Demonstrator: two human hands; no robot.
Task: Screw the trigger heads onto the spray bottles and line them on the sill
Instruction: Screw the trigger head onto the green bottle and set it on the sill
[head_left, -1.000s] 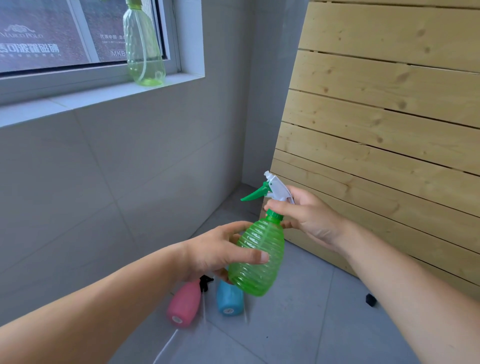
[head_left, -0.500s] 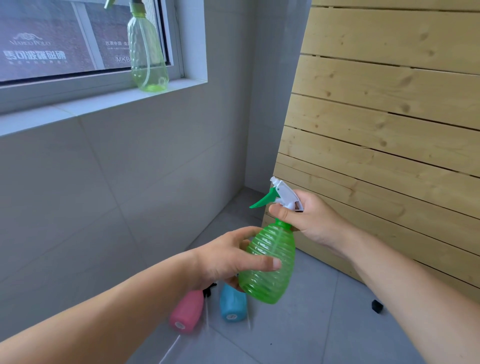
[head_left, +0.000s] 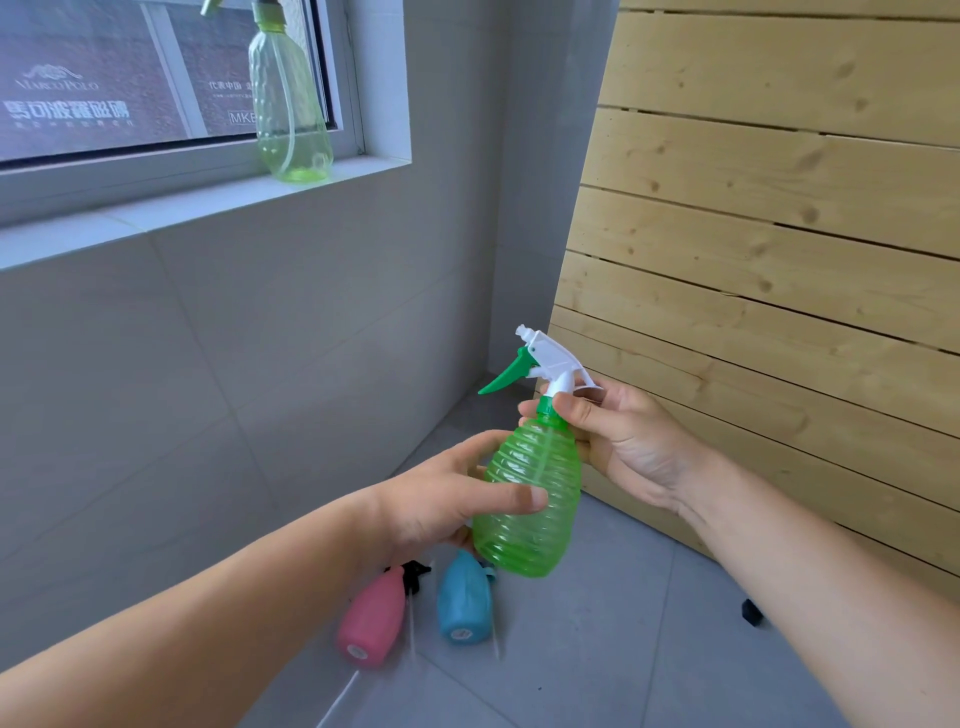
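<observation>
- Head view: the left hand (head_left: 436, 504) wraps the ribbed body of the green spray bottle (head_left: 535, 499), held upright in the air above the floor (head_left: 597, 649); its grip is closed on the bottle, thumb lying across the front.
- The right hand (head_left: 631, 447) pinches the green collar beneath the white trigger head (head_left: 545, 361), its grip closed there; the green lever points left.
- A pale green bottle (head_left: 291, 111) stands upright on the window sill (head_left: 171, 208), near the sill's right end.
- A pink bottle (head_left: 371, 621) and a blue bottle (head_left: 464, 597) lie side by side on the floor below the hands.
- A slatted wooden panel (head_left: 779, 234) leans at right.
</observation>
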